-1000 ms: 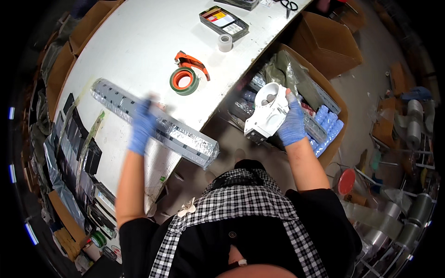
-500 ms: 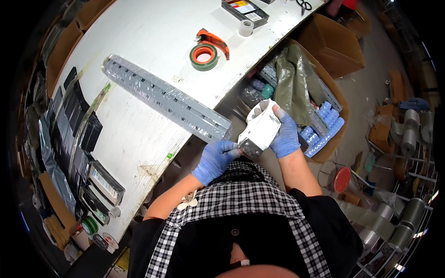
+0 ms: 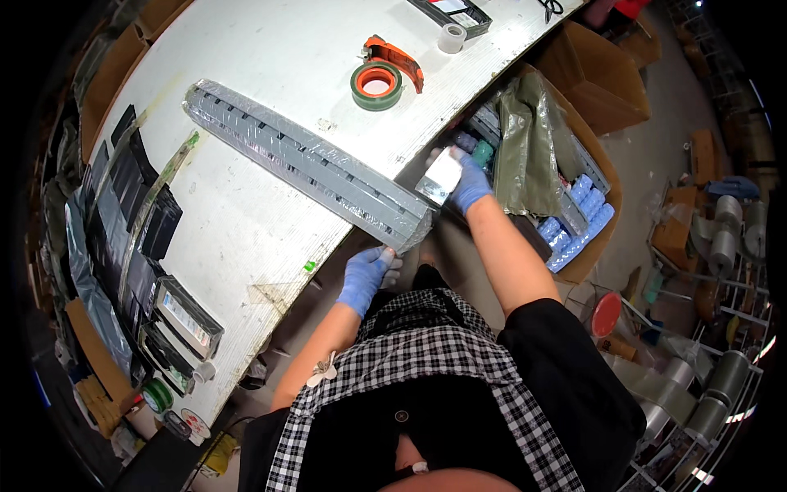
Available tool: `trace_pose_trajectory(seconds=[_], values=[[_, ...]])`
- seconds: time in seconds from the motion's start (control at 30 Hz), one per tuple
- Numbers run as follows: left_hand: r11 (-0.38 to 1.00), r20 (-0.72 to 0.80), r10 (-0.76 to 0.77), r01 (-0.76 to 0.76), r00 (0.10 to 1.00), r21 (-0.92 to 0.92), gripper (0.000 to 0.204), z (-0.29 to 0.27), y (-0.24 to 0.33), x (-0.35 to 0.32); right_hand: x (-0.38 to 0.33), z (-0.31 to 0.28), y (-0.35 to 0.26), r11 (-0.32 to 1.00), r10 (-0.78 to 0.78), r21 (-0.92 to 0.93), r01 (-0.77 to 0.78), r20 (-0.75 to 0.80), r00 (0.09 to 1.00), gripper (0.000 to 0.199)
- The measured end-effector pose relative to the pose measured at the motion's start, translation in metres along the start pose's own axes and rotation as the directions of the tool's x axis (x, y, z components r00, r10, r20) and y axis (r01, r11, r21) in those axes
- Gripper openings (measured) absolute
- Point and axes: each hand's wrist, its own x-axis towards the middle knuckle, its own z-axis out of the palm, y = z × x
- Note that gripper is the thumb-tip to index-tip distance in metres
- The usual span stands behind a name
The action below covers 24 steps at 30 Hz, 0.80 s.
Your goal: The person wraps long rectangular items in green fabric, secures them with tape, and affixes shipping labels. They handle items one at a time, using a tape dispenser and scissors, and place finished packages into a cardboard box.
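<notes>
Left hand (image 3: 367, 277) at the bundle's (image 3: 307, 161) near end, grip unclear; right hand (image 3: 466, 179) holds the white tool (image 3: 441, 176) beside that end. Keeping the wrap (image 3: 420, 230) flat there should help.

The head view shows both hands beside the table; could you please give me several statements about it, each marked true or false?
1. The right hand holds a white tool. True.
2. An orange tape dispenser lies on the white table. True.
3. The left hand is beside the orange tape dispenser. False: it is at the near end of the wrapped grey bundle.
4. The wrapped grey bundle lies wholly on the white table. False: its near end juts past the edge.
5. The apron is plain white. False: it is black-and-white checked.
</notes>
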Motion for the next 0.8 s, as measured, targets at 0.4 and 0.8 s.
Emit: trace_pose_trajectory(seconds=[0.4,0.8], values=[[-0.757,0.824,0.404,-0.36,0.398,0.545,0.092,0.01,0.151,0.036,-0.108,0.0,0.145,0.963,0.137,-0.235,-0.13,0.013,0.991,0.07],[-0.712,0.797,0.429,-0.384,0.425,0.588,0.087,0.03,0.15,0.036,-0.05,0.017,-0.003,0.984,-0.171,-0.072,0.16,-0.177,0.969,0.081]])
